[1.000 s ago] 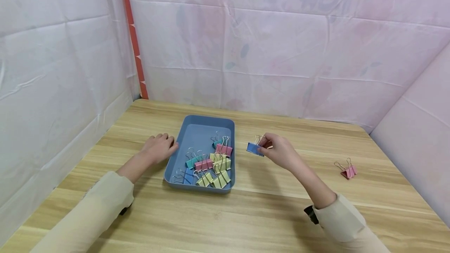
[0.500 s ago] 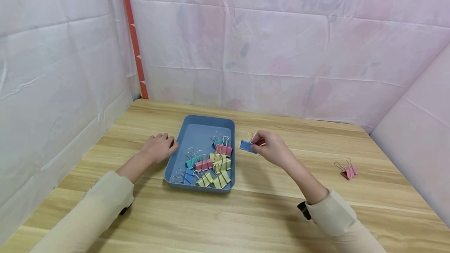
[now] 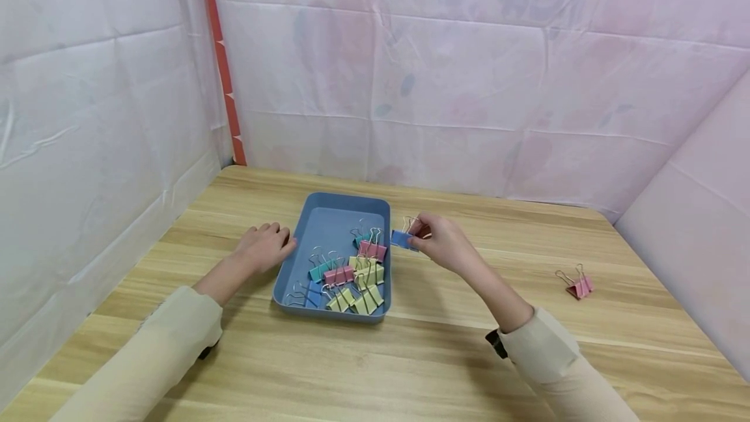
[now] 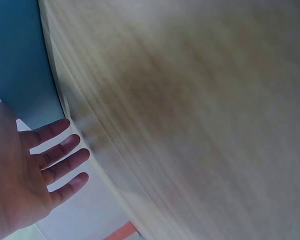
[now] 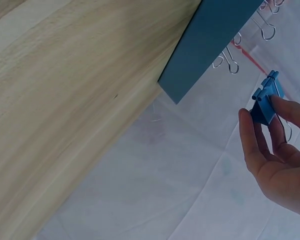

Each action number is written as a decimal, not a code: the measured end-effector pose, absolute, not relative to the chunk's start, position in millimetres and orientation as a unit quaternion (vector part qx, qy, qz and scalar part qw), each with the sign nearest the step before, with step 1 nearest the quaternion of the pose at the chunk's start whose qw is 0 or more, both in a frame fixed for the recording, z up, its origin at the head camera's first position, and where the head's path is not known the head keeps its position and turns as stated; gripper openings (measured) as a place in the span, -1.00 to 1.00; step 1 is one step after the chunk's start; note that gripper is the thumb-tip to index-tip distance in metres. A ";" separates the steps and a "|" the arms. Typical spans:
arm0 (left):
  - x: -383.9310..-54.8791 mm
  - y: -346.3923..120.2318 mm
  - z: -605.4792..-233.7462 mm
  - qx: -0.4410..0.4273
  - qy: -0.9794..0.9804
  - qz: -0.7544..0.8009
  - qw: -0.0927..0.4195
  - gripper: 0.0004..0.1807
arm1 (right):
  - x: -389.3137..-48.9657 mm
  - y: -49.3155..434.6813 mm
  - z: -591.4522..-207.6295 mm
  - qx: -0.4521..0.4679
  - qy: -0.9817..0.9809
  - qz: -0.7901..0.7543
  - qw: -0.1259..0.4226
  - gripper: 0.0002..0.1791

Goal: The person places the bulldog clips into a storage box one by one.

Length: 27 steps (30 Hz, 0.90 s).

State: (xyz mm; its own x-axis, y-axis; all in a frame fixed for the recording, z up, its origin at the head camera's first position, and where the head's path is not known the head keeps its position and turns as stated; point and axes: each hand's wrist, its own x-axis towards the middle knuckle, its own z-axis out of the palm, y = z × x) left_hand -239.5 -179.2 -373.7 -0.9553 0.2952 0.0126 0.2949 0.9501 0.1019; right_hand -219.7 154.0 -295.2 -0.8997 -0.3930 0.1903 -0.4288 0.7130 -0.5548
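A blue binder clip [image 3: 403,239] is pinched between the thumb and fingers of my right hand [image 3: 441,241], just outside the right rim of a blue tray [image 3: 328,210]. The right wrist view shows the same binder clip [image 5: 266,100] held off the table near the tray's side [image 5: 205,45], its wire handles pointing away. On the left, my left hand [image 3: 265,247] touches the tray's left side with its thumb. Its fingers [image 4: 65,167] are spread and fairly straight in the left wrist view, holding nothing. Inside the tray lie several yellow, pink, teal and blue binder clips [image 3: 368,272].
A single pink binder clip [image 3: 580,287] lies on the wooden table [image 3: 469,357], well to the right of the tray. Pale sheets [image 3: 457,70] enclose the table at the back and both sides. A red strip [image 3: 222,64] runs up the back left corner.
My right hand has moved left with the blue binder clip, from over the table to beside the tray's right rim. The left hand and the tray have stayed in place.
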 end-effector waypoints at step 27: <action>-239.7 -179.2 -373.2 0.148 0.987 0.053 0.009 -0.48 | -245.7 94.6 -294.2 0.298 -0.925 0.226 0.066 -0.92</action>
